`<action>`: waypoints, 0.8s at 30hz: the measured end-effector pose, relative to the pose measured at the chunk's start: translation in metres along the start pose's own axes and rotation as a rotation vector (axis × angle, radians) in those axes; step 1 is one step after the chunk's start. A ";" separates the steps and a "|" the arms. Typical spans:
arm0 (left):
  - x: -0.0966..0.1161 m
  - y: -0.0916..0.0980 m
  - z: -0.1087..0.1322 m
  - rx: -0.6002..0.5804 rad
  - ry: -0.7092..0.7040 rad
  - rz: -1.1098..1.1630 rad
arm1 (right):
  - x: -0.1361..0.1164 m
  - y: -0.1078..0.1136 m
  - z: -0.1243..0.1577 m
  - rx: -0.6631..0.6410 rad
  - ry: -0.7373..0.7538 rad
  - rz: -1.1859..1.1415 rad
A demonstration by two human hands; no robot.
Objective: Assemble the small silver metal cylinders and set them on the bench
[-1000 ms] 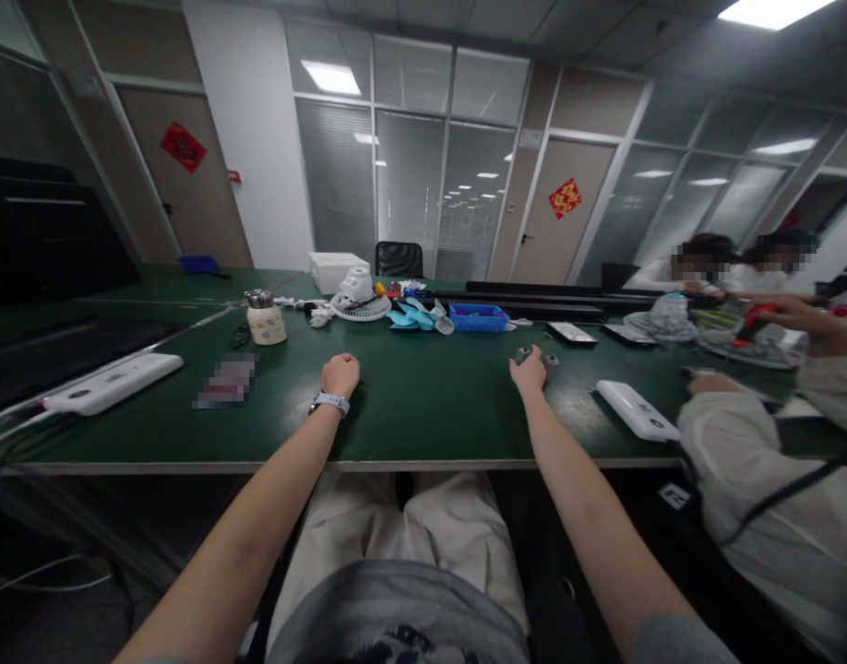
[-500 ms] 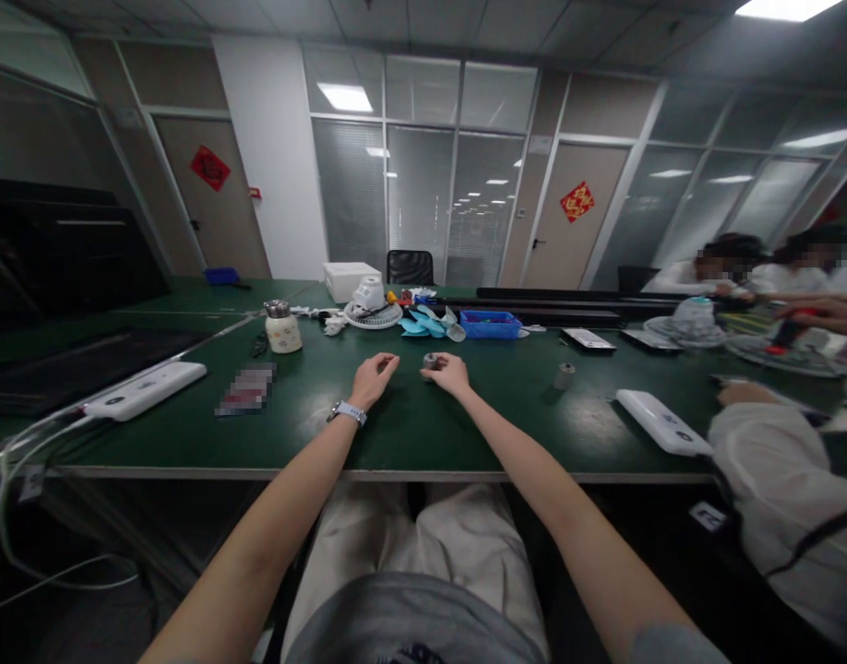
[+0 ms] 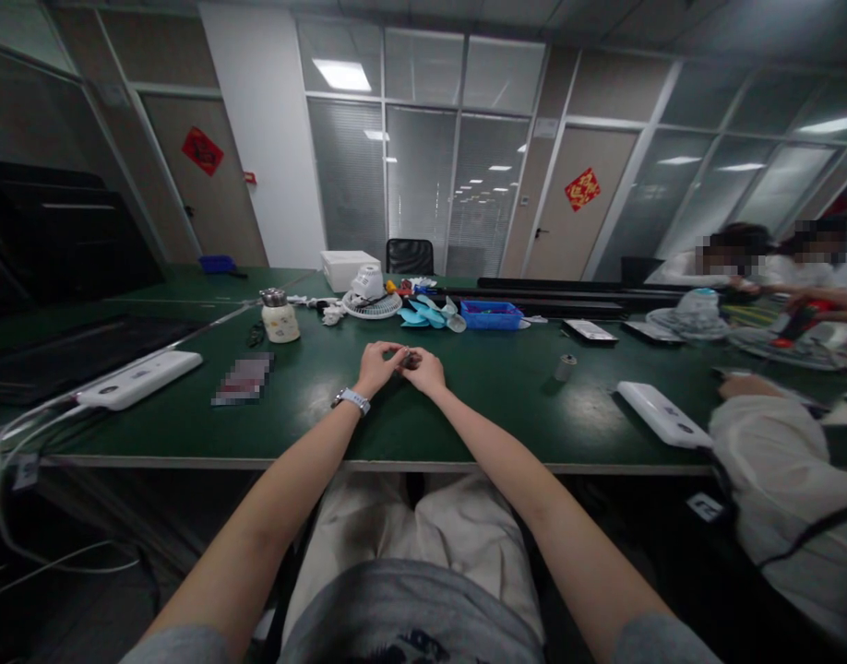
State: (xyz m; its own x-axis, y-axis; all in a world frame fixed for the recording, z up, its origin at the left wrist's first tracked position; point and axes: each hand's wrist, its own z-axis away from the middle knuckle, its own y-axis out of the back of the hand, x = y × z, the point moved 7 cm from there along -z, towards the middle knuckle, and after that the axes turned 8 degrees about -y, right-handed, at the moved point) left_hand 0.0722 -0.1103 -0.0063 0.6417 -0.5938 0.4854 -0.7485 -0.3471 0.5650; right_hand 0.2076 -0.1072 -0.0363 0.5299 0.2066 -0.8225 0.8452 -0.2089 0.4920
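My left hand and my right hand meet over the green table. Between their fingertips is a small metal motor, a grey cylinder mostly covered by the fingers. My right hand is closed around its side, while my left thumb and fingers pinch it from the left. Their exact contact points are partly hidden. A similar small cylinder stands upright on the table, well to the right of my hands.
Beyond my hands lie blue fan blades, a white fan grille and a blue tray. A cream bottle stands left. White power banks flank me. At right, a co-worker's sleeve reaches over the table.
My right hand has brought the motor leftward to my left hand. My left fingers, empty before, have closed on it. The view has tilted slightly downward.
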 end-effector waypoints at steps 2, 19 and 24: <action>0.002 0.003 0.000 0.007 0.030 -0.013 | 0.000 0.000 0.001 0.004 0.016 -0.002; -0.055 0.010 0.018 -0.154 0.373 -0.282 | 0.025 0.037 -0.002 0.134 -0.126 -0.083; -0.051 0.018 0.017 -0.068 0.383 -0.281 | 0.030 0.035 -0.005 0.102 -0.269 -0.432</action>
State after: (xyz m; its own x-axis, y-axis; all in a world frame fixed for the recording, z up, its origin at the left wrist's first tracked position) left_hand 0.0235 -0.0989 -0.0323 0.8425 -0.1694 0.5114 -0.5330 -0.4004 0.7454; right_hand 0.2537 -0.1035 -0.0420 0.0864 0.0444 -0.9953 0.9646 -0.2537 0.0724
